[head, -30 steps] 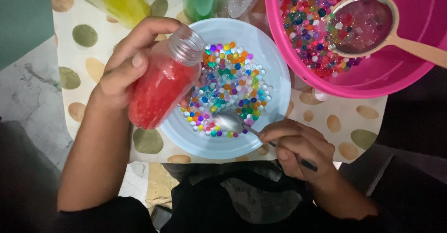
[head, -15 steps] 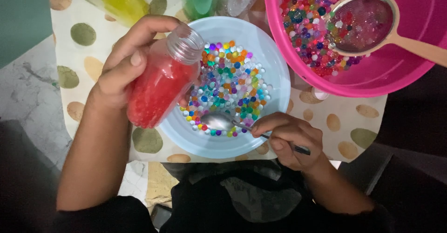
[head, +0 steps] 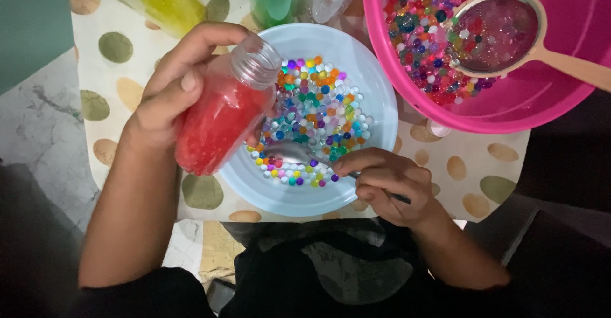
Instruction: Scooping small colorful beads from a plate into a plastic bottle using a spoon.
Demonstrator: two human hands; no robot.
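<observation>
L hand (head: pixel 175 95) grips red bottle (head: pixel 219 117) tilted over bowl (head: pixel 369 89); R hand (head: pixel 388 184) pinches spoon (head: pixel 299 156) among beads (head: pixel 318 111).

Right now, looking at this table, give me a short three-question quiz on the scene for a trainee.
1. True or false: the left hand holds a clear plastic bottle of red beads, tilted, mouth over the pale blue round bowl.
2. What does the right hand hold? A) metal spoon B) scissors C) cap
3. Which tool lies in the pink plastic basin?

Key: 1 true. 2 A. 3 a round mesh strainer with a beige handle.
</observation>
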